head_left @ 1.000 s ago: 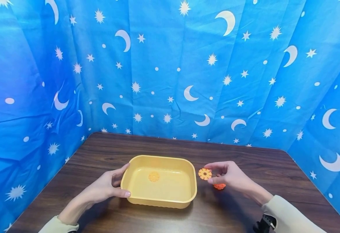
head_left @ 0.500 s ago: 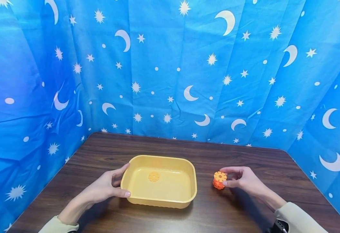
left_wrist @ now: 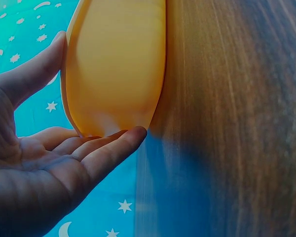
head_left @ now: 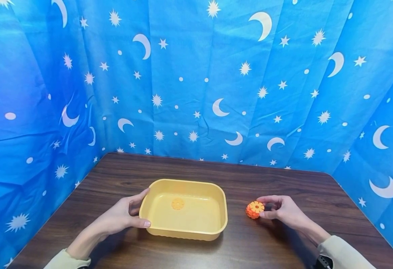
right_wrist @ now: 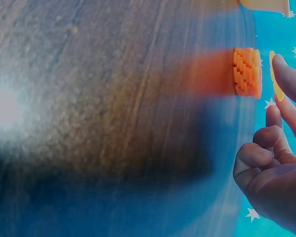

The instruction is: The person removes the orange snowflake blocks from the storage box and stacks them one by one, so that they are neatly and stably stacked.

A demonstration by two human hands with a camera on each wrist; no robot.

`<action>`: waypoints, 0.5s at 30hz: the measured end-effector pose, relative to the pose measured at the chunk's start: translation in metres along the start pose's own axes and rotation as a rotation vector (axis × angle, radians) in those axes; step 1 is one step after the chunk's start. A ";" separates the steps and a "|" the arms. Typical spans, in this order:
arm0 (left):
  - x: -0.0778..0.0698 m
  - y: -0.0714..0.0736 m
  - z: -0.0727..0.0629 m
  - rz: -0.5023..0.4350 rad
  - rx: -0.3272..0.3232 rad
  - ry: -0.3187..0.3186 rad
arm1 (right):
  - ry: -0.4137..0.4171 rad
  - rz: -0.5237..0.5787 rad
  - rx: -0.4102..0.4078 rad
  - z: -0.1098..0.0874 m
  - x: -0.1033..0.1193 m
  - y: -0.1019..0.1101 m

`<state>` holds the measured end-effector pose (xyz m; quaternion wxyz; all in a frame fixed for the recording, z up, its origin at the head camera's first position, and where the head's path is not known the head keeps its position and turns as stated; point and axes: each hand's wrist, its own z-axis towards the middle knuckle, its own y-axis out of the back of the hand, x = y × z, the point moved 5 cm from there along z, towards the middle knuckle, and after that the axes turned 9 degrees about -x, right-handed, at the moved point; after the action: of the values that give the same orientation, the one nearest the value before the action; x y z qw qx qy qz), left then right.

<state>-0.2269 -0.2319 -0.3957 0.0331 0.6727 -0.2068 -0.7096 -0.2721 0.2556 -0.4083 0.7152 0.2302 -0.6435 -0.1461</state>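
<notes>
A yellow plastic tray (head_left: 186, 229) sits on the table. My left hand (head_left: 119, 216) holds its left end, thumb and fingers spread along the side, as the left wrist view also shows. One yellow-orange notched disc (head_left: 178, 204) lies on the tray floor. To the right of the tray, my right hand (head_left: 285, 212) pinches another yellow-orange notched disc (head_left: 257, 207) between thumb and fingers. Just beneath it is a short stack of orange notched discs (head_left: 251, 212). In the right wrist view a small gap separates the pinched disc (right_wrist: 275, 76) from the orange stack (right_wrist: 245, 73).
The dark wood-grain table (head_left: 196, 168) spreads around the tray. A blue cloth (head_left: 189, 48) printed with moons and stars hangs behind the table and along both sides. A dark band (head_left: 324, 261) circles the right wrist.
With the pinched disc, my right hand has moved right, away from the tray, to above the orange stack, and the disc has tilted flatter. My left hand and the tray stay put.
</notes>
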 end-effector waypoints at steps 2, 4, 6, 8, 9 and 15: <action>0.000 0.000 0.000 -0.003 0.002 0.001 | -0.026 -0.002 -0.004 0.000 -0.001 -0.001; 0.000 0.000 0.000 -0.002 0.003 0.001 | -0.048 -0.009 -0.009 0.001 -0.002 -0.001; 0.000 0.000 0.000 -0.003 0.005 0.000 | -0.065 -0.021 -0.014 0.001 -0.003 -0.002; 0.000 0.000 0.000 -0.003 0.004 -0.001 | -0.067 -0.032 -0.015 0.002 -0.003 -0.003; 0.000 0.000 0.000 -0.003 0.004 -0.001 | -0.063 -0.036 -0.013 0.002 -0.004 -0.003; 0.000 0.000 0.000 0.000 0.004 -0.002 | -0.053 -0.038 -0.004 0.003 -0.005 -0.005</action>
<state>-0.2268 -0.2318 -0.3956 0.0317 0.6720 -0.2082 -0.7100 -0.2752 0.2533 -0.4156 0.6954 0.2371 -0.6575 -0.1672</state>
